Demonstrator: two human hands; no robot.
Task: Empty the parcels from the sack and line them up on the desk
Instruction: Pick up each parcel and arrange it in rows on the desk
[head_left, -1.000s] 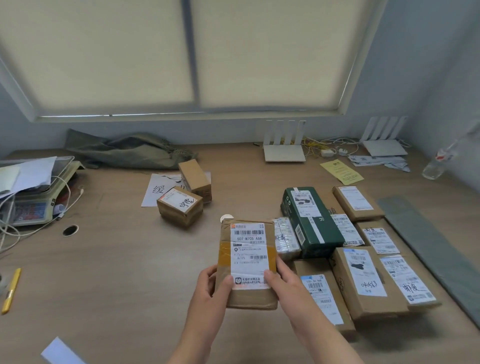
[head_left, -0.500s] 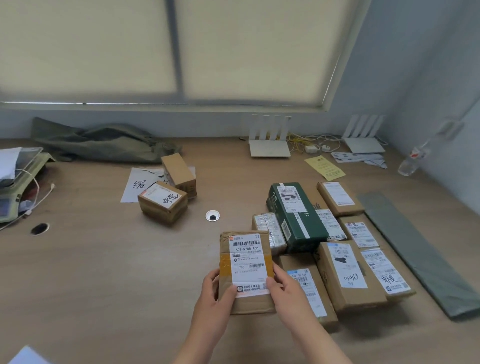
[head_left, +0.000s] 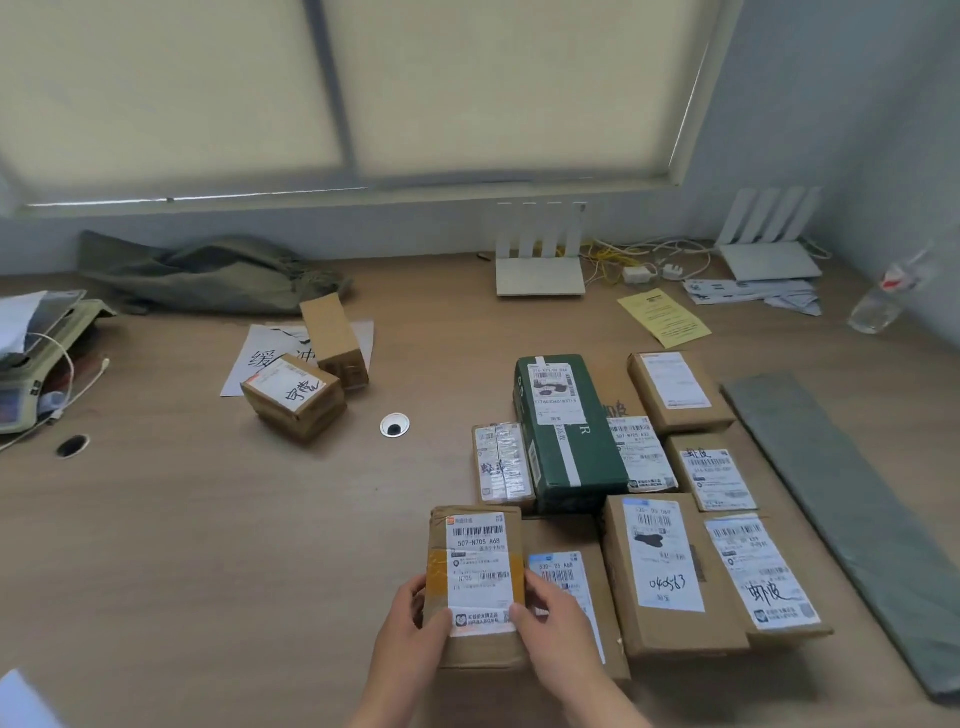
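Observation:
Both hands hold a brown cardboard parcel (head_left: 478, 566) with a white label at the near middle of the desk. My left hand (head_left: 413, 631) grips its left edge and my right hand (head_left: 553, 629) its right edge. The parcel sits low, at the left end of a block of several labelled parcels, among them a dark green box (head_left: 569, 431) and a brown box (head_left: 670, 571). Two more brown parcels (head_left: 293, 397) (head_left: 335, 340) lie apart on a sheet of paper at the middle left. The olive sack (head_left: 208, 273) lies flat at the back left.
A grey mailer bag (head_left: 852, 504) lies along the right side. Two white routers (head_left: 540, 270) (head_left: 769, 257), cables, a yellow leaflet (head_left: 662, 317) and a plastic bottle (head_left: 883, 301) line the back. A scale with papers (head_left: 31, 353) sits at the left edge. Two cable holes (head_left: 395, 425) (head_left: 72, 446) are in the desk.
Both hands have brought the parcel down and to the right, from mid-air to the left end of the parcel block. My view has shifted right.

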